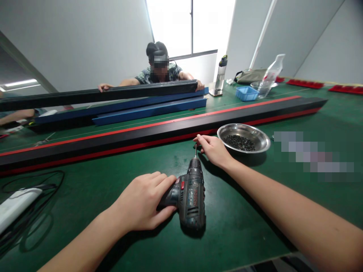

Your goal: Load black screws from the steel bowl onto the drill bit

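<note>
My left hand is wrapped around the handle of a black Bosch cordless drill, which lies on its side on the green table. The drill's thin bit points away from me. At its tip, the thumb and fingers of my right hand are pinched together on a tiny dark piece that looks like a screw, mostly hidden. Just to the right of that hand stands a steel bowl holding many small black screws. Beyond both hands lies a long black bar with red edges.
Across the table a person holds a long black bar over blue bars. A bottle, a blue basket and a clear plastic bottle stand behind. A white box with black cables lies at left.
</note>
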{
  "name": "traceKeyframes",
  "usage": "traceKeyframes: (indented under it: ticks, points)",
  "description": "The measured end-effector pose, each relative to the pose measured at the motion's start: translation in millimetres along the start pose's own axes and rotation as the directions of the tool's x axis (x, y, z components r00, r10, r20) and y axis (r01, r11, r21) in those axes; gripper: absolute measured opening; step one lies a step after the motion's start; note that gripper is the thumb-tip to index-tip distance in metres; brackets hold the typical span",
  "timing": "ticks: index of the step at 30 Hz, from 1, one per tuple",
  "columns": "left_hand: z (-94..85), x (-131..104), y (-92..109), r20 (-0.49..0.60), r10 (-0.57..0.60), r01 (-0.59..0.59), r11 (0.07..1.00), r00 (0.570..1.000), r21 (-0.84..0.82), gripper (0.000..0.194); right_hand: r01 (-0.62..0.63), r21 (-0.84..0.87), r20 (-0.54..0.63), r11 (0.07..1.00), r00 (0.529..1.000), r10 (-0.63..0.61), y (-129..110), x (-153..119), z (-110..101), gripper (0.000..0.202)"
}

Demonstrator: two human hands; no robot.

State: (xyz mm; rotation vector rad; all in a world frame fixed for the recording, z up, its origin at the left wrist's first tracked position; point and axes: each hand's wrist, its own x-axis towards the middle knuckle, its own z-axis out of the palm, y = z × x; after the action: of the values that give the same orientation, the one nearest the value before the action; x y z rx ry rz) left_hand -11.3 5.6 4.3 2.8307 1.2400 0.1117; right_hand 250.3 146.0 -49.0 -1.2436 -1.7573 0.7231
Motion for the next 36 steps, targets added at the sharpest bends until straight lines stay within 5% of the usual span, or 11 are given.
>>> traceKeyframes:
  ticks: [10, 16, 36]
  points:
    - [1.6, 2, 9, 0.008, -0.141, 0.141, 0.990, 0.990, 0.020, 0.047, -0.038, 0.006, -0.014, 0.999, 0.999, 0.038, 1, 0, 0, 0.057]
    - [6.7, 6, 10, -0.058, -0.240, 0.244, 0.966, 0.969, 0.086, 0.041, -0.011, -0.040, 0.003, 0.999, 1.000, 0.012, 0, -3, 2, 0.036]
    - [10.3, 4, 10, -0.092, -0.260, 0.270, 0.954, 0.961, 0.127, 0.041, 0.033, -0.150, 0.003, 0.988, 0.999, -0.033, -10, -8, 3, 0.024]
